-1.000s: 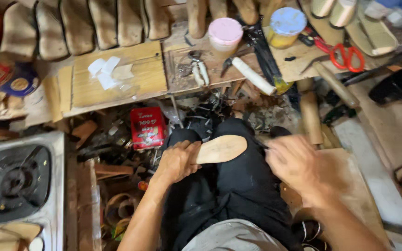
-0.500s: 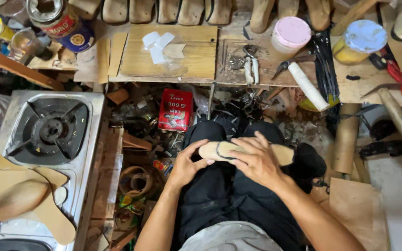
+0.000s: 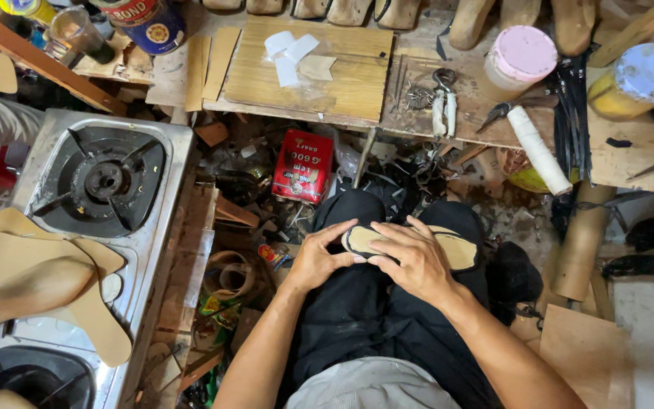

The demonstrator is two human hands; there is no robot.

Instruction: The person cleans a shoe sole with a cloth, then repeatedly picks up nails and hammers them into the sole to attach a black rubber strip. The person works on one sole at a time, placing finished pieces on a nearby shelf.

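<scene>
Resting across the person's black-trousered lap, a tan shoe sole with a dark rim lay gripped at both ends. The left hand had its fingers curled loosely round the rounded end, thumb on top. The right hand lay spread over the middle, fingertips pressing down. Beyond the fingers sat a red tin among floor scraps, and farther off a wooden board and pliers. Well left of the left hand stood a gas stove.

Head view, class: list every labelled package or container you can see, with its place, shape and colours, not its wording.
Red tin: floor below workbench, rectangular, white print.
Blue can: top left, round, yellow-red label.
Pink-lidded tub: bench, round.
Yellow jar: bench right, pale blue lid.
</scene>
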